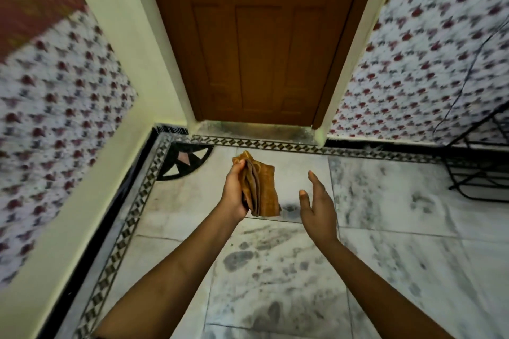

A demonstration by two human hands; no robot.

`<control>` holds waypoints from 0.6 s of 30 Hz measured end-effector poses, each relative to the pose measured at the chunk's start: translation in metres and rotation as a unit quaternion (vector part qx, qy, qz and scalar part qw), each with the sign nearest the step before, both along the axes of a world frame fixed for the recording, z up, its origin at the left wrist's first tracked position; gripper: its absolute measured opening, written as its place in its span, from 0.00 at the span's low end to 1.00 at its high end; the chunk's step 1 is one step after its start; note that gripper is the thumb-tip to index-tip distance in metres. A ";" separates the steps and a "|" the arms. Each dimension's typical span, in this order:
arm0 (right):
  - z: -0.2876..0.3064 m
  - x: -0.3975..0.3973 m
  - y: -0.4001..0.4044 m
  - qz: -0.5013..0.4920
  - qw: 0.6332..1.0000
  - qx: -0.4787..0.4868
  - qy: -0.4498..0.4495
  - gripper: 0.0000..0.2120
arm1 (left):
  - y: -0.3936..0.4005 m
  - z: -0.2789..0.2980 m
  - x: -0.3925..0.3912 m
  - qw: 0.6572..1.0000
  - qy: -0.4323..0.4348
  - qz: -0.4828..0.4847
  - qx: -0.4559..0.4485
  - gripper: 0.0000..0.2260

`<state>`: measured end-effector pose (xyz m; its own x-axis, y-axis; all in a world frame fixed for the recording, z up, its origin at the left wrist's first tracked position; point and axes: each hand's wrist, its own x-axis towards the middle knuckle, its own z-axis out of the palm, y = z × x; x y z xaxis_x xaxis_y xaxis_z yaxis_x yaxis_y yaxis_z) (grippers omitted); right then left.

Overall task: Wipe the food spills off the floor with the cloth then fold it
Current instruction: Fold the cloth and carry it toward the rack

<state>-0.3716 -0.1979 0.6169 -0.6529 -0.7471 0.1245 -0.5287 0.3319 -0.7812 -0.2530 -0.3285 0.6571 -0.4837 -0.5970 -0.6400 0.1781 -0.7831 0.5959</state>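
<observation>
A brown cloth (264,187), folded into a thick stack of layers, is held up above the marble floor (385,228) in front of me. My left hand (234,192) grips it along its left edge, thumb over the top corner. My right hand (316,203) hovers to the right of the cloth, apart from it, with fingers straight and palm turned toward the cloth. No food spill stands out on the grey-veined tiles.
A brown wooden door (264,36) stands shut straight ahead behind a stone threshold (253,129). Patterned tiled walls close in on the left (55,107) and right (429,63). A black metal rack (479,162) with a hanging cable stands at the far right.
</observation>
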 end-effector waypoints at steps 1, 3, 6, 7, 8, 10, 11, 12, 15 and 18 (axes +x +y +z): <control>0.032 0.005 0.007 -0.002 1.000 -0.011 -0.006 0.24 | 0.005 0.033 0.006 1.000 0.009 0.005 -0.003 0.21; 0.086 0.015 0.017 0.010 0.999 -0.029 -0.031 0.21 | 0.014 0.094 0.019 0.999 0.035 0.017 -0.019 0.18; 0.149 0.026 0.021 0.043 0.996 -0.041 -0.065 0.21 | 0.025 0.160 0.030 0.995 0.079 0.024 -0.063 0.17; 0.168 0.029 0.021 0.063 0.994 -0.043 -0.073 0.20 | 0.029 0.180 0.032 0.992 0.096 0.021 -0.077 0.16; 0.189 0.032 0.021 0.085 0.992 -0.056 -0.075 0.20 | 0.034 0.199 0.034 0.989 0.108 0.017 -0.098 0.17; 0.223 0.033 0.020 0.109 0.986 -0.095 -0.086 0.19 | 0.042 0.229 0.033 0.983 0.131 0.008 -0.130 0.18; 0.241 0.032 0.022 0.119 0.982 -0.118 -0.089 0.19 | 0.049 0.247 0.032 0.980 0.132 0.003 -0.150 0.18; 0.254 0.032 0.024 0.124 0.978 -0.138 -0.096 0.18 | 0.055 0.258 0.030 0.977 0.134 -0.003 -0.166 0.19; 0.291 0.028 0.037 0.126 0.968 -0.180 -0.122 0.18 | 0.079 0.286 0.025 0.972 0.110 0.013 -0.205 0.16; 0.321 0.021 0.062 0.171 0.961 -0.192 -0.101 0.19 | 0.098 0.299 0.013 0.969 0.060 0.033 -0.238 0.19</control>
